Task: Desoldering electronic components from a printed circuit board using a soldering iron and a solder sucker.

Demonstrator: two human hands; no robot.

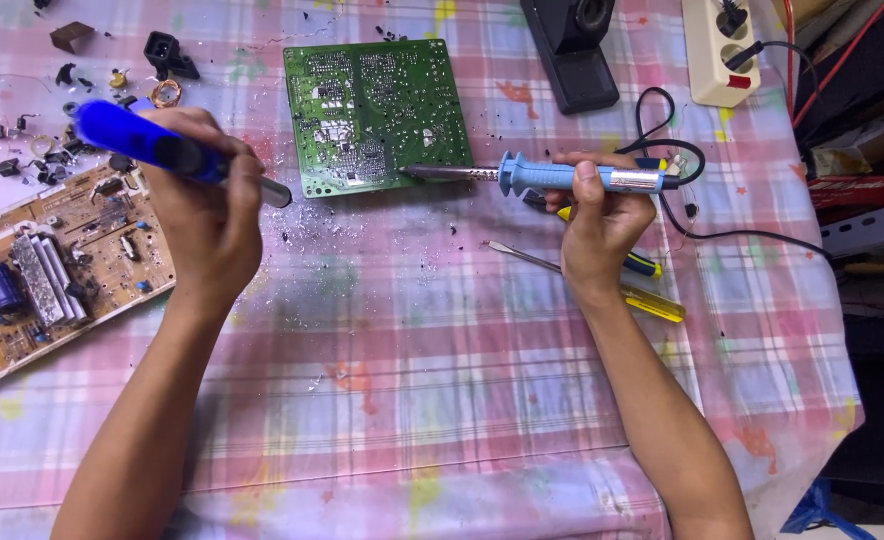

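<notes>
On a pink checked cloth (442, 400) lies a green board (372, 115), flat, solder side up, with grey bits sprinkled around its lower edge. Right hand (602, 215) wrapped tight around a blue iron (562, 178), held level, metal tip touching the green board's lower right edge. Black cord (702, 235) looping away from the iron's back end toward the right. Left hand (207, 205) closed around a blue pump (167, 148), held slanted, grey nose pointing at the green board's lower left corner, just beside it, not touching as far as can be told. Under the right hand, two screwdrivers (652, 300) with yellow handles, lying on the cloth. Far left, a brown board (52, 260) with a blue round part and silver fins, partly off the picture's edge. Above the brown board, small black and copper parts (72, 120) scattered about. Near the top, a black stand (572, 55) just right of the green board, and a cream power strip (722, 50) farther right with a plug in it.
</notes>
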